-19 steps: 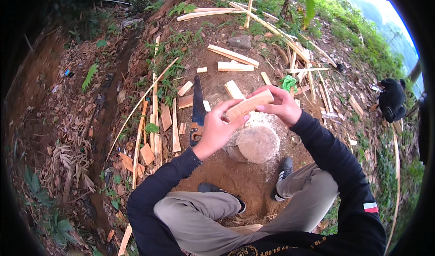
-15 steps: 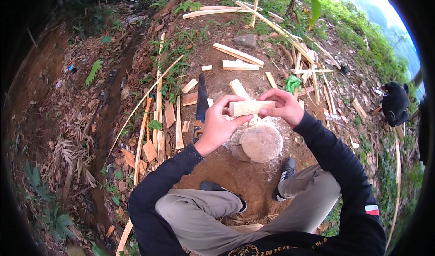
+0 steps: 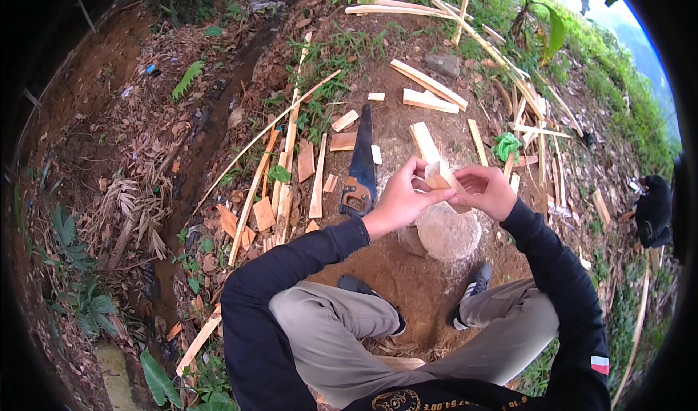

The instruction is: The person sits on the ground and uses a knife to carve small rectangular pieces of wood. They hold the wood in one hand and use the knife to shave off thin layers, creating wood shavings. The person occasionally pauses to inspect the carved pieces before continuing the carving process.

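Observation:
Between my two hands is a short pale wood block [image 3: 438, 175], tilted so that one end faces up toward me. My left hand [image 3: 404, 199] grips its near-left end with the fingers and thumb. At the other end, my right hand [image 3: 491, 191] pinches the block. Below the hands stands a round chopping stump [image 3: 451, 233] with pale dust around it. Behind the block a longer wood piece [image 3: 424, 142] lies on the ground, its lower part hidden. A handsaw [image 3: 361, 160] with a wooden handle rests left of my left hand.
Several wood offcuts [image 3: 318, 175] and long strips [image 3: 247, 211] lie to the left. Farther off are more boards [image 3: 429, 84], a grey stone [image 3: 443, 65] and a green plastic bag [image 3: 506, 146]. A black bag-like object [image 3: 654, 211] is at the far right.
My hands have turned the wood block from lying level across to a tilted position, one end now facing me. The whole view has shifted, so the scene sits farther right.

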`<state>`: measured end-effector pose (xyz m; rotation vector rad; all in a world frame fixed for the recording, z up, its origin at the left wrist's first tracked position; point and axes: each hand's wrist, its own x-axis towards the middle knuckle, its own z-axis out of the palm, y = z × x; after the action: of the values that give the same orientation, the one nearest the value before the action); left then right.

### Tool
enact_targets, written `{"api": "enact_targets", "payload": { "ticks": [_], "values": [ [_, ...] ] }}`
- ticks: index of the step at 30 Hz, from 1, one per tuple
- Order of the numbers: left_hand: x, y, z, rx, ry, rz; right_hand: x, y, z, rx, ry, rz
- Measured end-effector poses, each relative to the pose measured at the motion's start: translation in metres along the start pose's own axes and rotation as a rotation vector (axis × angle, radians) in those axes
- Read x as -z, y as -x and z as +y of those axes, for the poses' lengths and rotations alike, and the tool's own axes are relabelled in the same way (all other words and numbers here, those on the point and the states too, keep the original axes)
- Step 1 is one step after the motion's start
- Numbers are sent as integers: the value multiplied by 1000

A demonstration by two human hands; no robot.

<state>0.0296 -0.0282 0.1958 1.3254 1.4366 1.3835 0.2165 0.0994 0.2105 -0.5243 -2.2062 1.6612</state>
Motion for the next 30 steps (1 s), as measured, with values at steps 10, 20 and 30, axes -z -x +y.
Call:
{"api": "enact_targets", "payload": {
  "ticks": [10,20,30],
  "values": [
    [-6,-18,-8,51,-35,-201,3,2,10,117,282,176],
    [257,-104,-211,649,-1737,-505,8,6,17,205,528,-222],
    [300,-251,-333,586,-1539,3,43,14,30,-83,554,-188]
  ]
}}
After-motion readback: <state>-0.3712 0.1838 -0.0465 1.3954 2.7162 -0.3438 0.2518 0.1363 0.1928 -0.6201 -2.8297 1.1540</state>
